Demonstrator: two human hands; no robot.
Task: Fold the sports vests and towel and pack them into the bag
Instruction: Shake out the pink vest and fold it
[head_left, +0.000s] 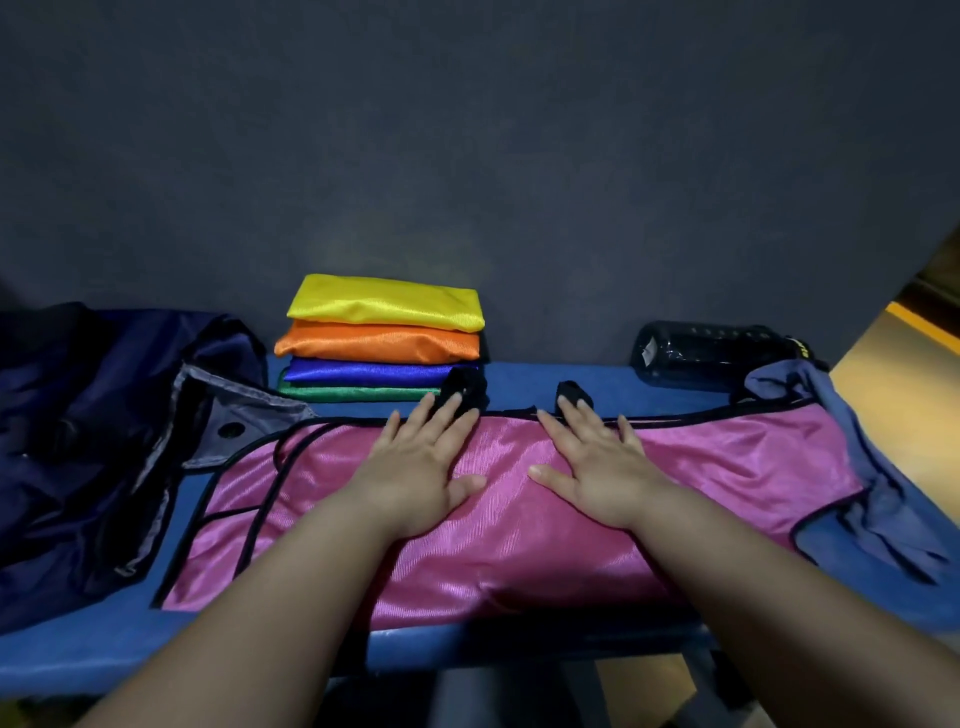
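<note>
- Pink vest (727, 467): spread flat across the centre of the frame on the blue desk (571, 382), long side running left to right, black trim along its edges.
- Left hand (423, 467): released, fingers straight and spread, palm pressed flat on the vest just left of centre.
- Right hand (592, 467): released, fingers straight and spread, palm flat on the vest just right of centre. The hands are close together but not touching.
- Two small black pieces (467, 387) lie at the vest's far edge, by the fingertips; what they are cannot be told.
- Folded stack, upper centre, behind the left hand, against the dark wall: yellow vest (384, 301) on top, then orange vest (379, 343), blue vest (363, 371), and green vest (353, 393) at the bottom.
- Navy bag (78, 441): left of frame, slumped on the desk, its grey-lined flap lying open near the pink vest's left end.
- Blue-grey towel (883, 499): right of frame, crumpled and unfolded, touching the pink vest's right end.
- Dark bottle (711, 353): upper right, lying on its side behind the towel.
</note>
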